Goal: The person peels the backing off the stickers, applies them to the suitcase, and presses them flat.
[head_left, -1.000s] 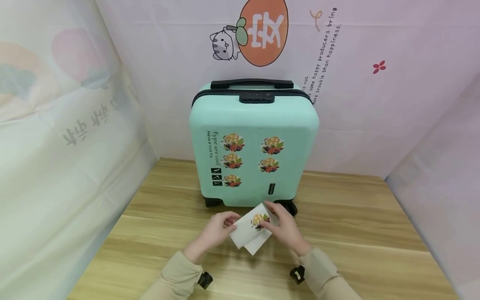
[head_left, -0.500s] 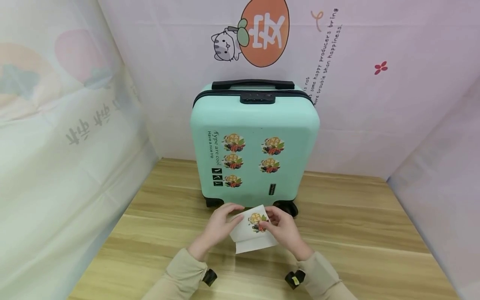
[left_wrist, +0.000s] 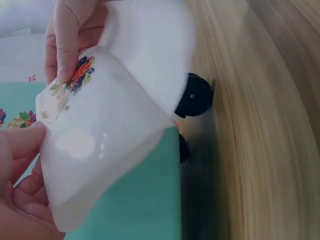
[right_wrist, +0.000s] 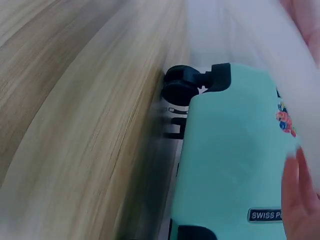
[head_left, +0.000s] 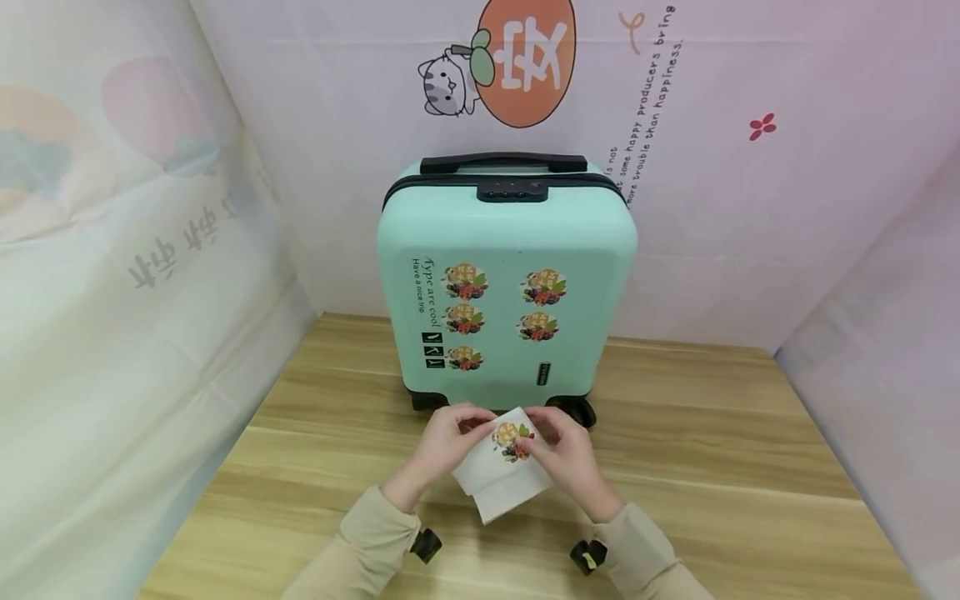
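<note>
Both hands hold a folded or layered white sticker sheet (head_left: 487,475) low in front of the mint-green suitcase (head_left: 504,233). One fruit sticker (head_left: 507,434) shows near its top corner. My left hand (head_left: 444,437) pinches the sheet's upper left edge between thumb and fingers. On the other side my right hand (head_left: 567,450) grips it, thumb over the fruit print. The left wrist view shows the glossy sheet (left_wrist: 95,120) bowed between the hands, with another white layer (left_wrist: 150,45) behind it. In the right wrist view the sheet (right_wrist: 285,45) is blurred and only fingertips (right_wrist: 295,187) appear.
The suitcase stands upright on a wood-grain table (head_left: 720,467), with several fruit stickers (head_left: 543,287), printed lettering and a small black label (head_left: 543,373) on its front. Its black wheels (head_left: 577,410) stand just beyond the hands. White printed cloth (head_left: 720,233) hangs behind and at both sides.
My left hand has shifted its hold upward and rightward along the sheet's edge, closer to the fruit sticker. The sheet has turned, its lower layer swinging about. My right hand keeps its grip.
</note>
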`<move>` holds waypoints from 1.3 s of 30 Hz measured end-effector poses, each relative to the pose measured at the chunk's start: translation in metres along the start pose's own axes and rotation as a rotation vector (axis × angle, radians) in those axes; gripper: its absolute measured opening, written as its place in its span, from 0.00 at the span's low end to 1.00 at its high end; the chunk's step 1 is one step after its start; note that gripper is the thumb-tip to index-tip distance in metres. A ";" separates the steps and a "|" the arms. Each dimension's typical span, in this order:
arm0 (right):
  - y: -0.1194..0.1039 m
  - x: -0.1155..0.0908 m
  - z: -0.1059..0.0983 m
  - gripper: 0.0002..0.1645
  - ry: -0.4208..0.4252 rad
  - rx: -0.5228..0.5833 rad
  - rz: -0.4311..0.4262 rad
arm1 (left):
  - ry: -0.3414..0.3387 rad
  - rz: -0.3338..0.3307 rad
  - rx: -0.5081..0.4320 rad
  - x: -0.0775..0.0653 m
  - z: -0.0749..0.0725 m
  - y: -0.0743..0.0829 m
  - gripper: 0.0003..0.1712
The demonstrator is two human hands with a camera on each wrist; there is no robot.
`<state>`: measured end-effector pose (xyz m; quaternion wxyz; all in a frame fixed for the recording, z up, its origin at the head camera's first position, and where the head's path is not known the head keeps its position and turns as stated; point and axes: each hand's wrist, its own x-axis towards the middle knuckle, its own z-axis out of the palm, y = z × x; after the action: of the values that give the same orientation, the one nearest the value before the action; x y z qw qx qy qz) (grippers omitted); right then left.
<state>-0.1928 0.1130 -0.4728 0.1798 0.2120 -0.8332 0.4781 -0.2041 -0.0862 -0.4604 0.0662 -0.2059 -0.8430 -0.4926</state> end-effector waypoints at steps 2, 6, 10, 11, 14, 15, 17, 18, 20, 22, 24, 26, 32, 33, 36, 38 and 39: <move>0.000 0.002 -0.001 0.24 0.064 -0.061 -0.135 | 0.002 -0.026 -0.031 0.002 0.000 0.001 0.09; -0.002 0.008 -0.006 0.25 0.143 -0.197 -0.384 | 0.013 -0.068 -0.127 0.004 -0.001 0.004 0.11; -0.005 0.013 -0.013 0.23 0.114 -0.294 -0.513 | 0.014 -0.096 -0.204 0.005 -0.001 0.005 0.13; -0.006 0.014 -0.015 0.22 0.103 -0.319 -0.540 | 0.012 -0.101 -0.212 0.004 -0.001 0.005 0.12; -0.007 0.018 -0.019 0.19 0.079 -0.380 -0.610 | 0.004 -0.103 -0.220 0.003 -0.001 0.005 0.10; -0.008 0.019 -0.020 0.18 0.076 -0.397 -0.631 | -0.001 -0.103 -0.222 0.003 -0.001 0.006 0.10; -0.009 0.022 -0.021 0.17 0.068 -0.429 -0.666 | -0.020 -0.105 -0.234 0.002 -0.001 0.006 0.12; -0.010 0.023 -0.022 0.17 0.062 -0.438 -0.680 | -0.031 -0.104 -0.244 0.002 -0.001 0.006 0.14; -0.011 0.024 -0.023 0.16 0.048 -0.451 -0.703 | -0.051 -0.102 -0.258 0.002 -0.002 0.007 0.17; -0.013 0.025 -0.024 0.17 0.024 -0.452 -0.716 | -0.064 -0.097 -0.268 0.001 -0.002 0.008 0.18; -0.014 0.026 -0.024 0.17 0.001 -0.446 -0.721 | -0.067 -0.085 -0.271 0.000 -0.002 0.010 0.15; -0.014 0.026 -0.023 0.17 -0.017 -0.443 -0.722 | -0.062 -0.075 -0.268 0.000 -0.002 0.011 0.13; -0.012 0.027 -0.021 0.17 -0.026 -0.424 -0.728 | -0.047 -0.072 -0.288 -0.001 -0.004 0.013 0.12; -0.012 0.027 -0.020 0.17 -0.026 -0.419 -0.726 | -0.044 -0.075 -0.292 -0.001 -0.004 0.013 0.12; -0.011 0.027 -0.018 0.17 -0.029 -0.409 -0.709 | -0.039 -0.083 -0.309 -0.001 -0.004 0.013 0.13; -0.010 0.027 -0.016 0.18 -0.023 -0.406 -0.707 | -0.033 -0.094 -0.313 -0.002 -0.004 0.014 0.13; -0.009 0.026 -0.015 0.18 -0.017 -0.404 -0.709 | -0.031 -0.103 -0.316 -0.002 -0.004 0.014 0.13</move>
<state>-0.2087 0.1174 -0.4454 0.3647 0.4502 -0.7872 0.2115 -0.1963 -0.0841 -0.4476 -0.0057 -0.1779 -0.7653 -0.6186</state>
